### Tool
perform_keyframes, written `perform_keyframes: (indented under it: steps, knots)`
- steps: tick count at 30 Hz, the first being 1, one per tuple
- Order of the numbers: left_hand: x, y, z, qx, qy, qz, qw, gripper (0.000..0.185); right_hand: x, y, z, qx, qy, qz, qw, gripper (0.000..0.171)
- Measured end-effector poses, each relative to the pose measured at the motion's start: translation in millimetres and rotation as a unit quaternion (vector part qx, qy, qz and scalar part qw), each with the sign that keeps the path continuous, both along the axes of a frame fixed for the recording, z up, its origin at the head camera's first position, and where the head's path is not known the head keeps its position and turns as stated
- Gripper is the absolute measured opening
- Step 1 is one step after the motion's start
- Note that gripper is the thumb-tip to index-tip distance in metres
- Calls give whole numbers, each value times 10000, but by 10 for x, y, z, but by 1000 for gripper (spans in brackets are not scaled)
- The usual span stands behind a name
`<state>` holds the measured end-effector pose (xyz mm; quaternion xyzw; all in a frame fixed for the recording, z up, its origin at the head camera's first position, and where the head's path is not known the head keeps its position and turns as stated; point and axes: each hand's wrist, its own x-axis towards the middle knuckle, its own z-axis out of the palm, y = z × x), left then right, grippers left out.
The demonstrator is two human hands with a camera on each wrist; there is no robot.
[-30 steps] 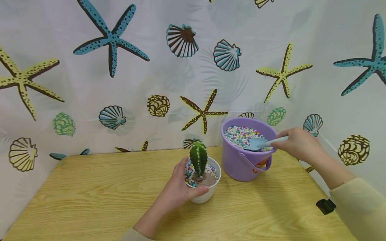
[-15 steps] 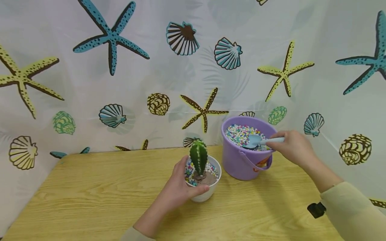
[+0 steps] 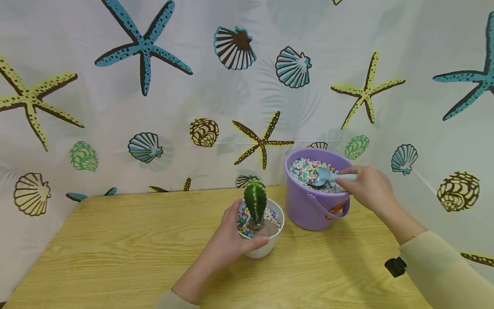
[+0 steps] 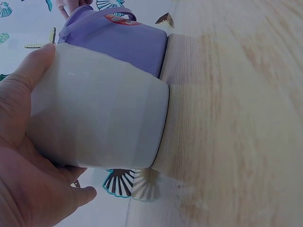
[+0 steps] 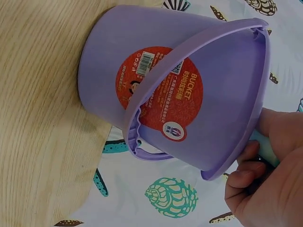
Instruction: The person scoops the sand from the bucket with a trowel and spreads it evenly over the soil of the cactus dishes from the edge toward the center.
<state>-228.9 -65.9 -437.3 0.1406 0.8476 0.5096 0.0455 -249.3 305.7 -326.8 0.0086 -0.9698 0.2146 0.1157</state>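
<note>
A white pot (image 3: 259,249) stands upright on the table, with a green cactus (image 3: 255,201), brown soil and coloured pebbles in it. My left hand (image 3: 227,242) grips the pot from its left side, thumb along the near rim; the left wrist view shows the pot wall (image 4: 99,106) close up. A purple bucket (image 3: 305,210) full of small multicoloured pebbles (image 3: 305,169) stands to the pot's right. Over its right rim my right hand (image 3: 368,186) pinches the handle of a light blue shovel (image 3: 324,175), whose blade lies on the pebbles. In the right wrist view the bucket mostly hides the shovel.
The wooden table (image 3: 135,249) ends at the back against a white curtain (image 3: 173,94) printed with starfish and shells. The bucket's handle (image 3: 328,212) hangs down its front, over a red label (image 5: 161,90).
My right hand has moved left with the shovel, shifting the blade further in over the bucket's pebbles. The left hand and pot stay in place; the head view has shifted slightly.
</note>
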Motion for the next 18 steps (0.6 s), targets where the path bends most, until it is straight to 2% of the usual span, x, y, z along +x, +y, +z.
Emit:
perform_keyframes:
  steps: [9,18]
  knots:
    - [-2,-11,2,-3,93,-8,10000,132,-80,24,146,572,-451,179,9972,49]
    - [-5,-19,-10,61,120,-46,9999,131,-32,22,102,416,-376,137,9983,49]
